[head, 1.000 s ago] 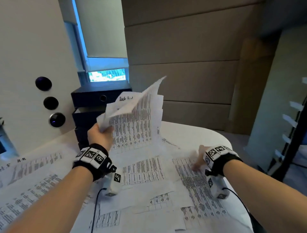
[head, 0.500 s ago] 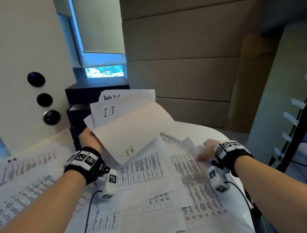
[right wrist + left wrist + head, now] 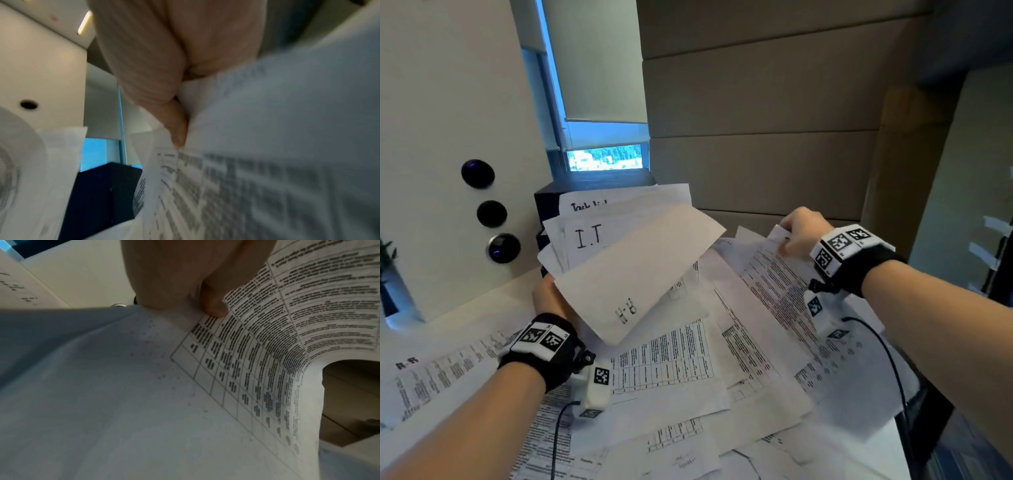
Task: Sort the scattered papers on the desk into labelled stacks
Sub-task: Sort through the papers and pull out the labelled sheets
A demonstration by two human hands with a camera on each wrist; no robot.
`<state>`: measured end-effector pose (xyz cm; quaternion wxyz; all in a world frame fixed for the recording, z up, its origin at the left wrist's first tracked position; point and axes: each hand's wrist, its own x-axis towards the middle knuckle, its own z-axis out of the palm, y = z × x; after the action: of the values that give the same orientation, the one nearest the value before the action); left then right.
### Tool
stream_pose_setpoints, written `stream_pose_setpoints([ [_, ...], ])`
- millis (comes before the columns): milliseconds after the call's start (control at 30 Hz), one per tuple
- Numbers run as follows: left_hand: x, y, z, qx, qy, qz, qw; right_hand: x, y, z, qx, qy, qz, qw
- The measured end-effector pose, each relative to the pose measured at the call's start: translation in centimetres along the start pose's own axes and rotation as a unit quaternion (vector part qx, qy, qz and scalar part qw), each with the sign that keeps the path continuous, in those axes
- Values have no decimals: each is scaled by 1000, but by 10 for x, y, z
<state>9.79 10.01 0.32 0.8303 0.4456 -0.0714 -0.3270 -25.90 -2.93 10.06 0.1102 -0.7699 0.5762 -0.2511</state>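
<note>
The left hand point(image 3: 551, 301) holds a fanned bundle of sheets point(image 3: 626, 260) up off the desk point(image 3: 465, 325), probably so the handwritten labels can be read while the other hand gathers more. Its fingers curl round the bundle's lower edge, thumb point(image 3: 213, 305) pressed on a printed table. The right hand point(image 3: 803, 229) pinches the far corner of a printed page point(image 3: 774, 294) between thumb and fingertips, lifting it from the scattered papers point(image 3: 671, 377) lying below and between both hands.
</note>
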Motion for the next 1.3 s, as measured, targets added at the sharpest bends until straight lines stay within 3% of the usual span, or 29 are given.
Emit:
stream_pose_setpoints([
  [100, -6, 1, -5, 21, -10, 44, 999, -2, -15, -6, -17, 43, -25, 999],
  [167, 1, 0, -15, -1, -3, 38, 999, -6, -24, -6, -42, 22, -42, 998],
  [300, -17, 5, -13, -7, -48, 35, 998, -6, -42, -20, -43, 77, -73, 993],
  [433, -38, 14, -10, 22, -48, 40, 998, -5, -60, -41, -5, 136, -105, 985],
  [567, -38, 22, -17, 60, -39, 9, 997, -3, -82, -60, 12, 151, -166, 974],
  [633, -41, 29, -18, 58, -35, -21, 997, -2, -92, -69, 37, 182, -179, 966],
  [800, -50, 43, -16, 85, -96, -38, 991, -8, -116, -85, 155, 226, -220, 936],
  [900, -50, 53, -17, 105, -114, -18, 988, -8, -130, -89, 267, 229, -253, 901],
  [967, -50, 56, -17, 105, -110, -39, 988, -7, -139, -87, 317, 220, -275, 881],
  [1133, -60, 67, -21, 103, -131, -25, 986, -19, -161, -74, 425, 209, -280, 835],
  [1200, -62, 71, -27, 101, -130, -20, 986, -17, -157, -59, 467, 213, -246, 822],
  [1300, -60, 77, -36, 94, -131, -19, 987, -7, -141, -27, 508, 165, -160, 830],
])
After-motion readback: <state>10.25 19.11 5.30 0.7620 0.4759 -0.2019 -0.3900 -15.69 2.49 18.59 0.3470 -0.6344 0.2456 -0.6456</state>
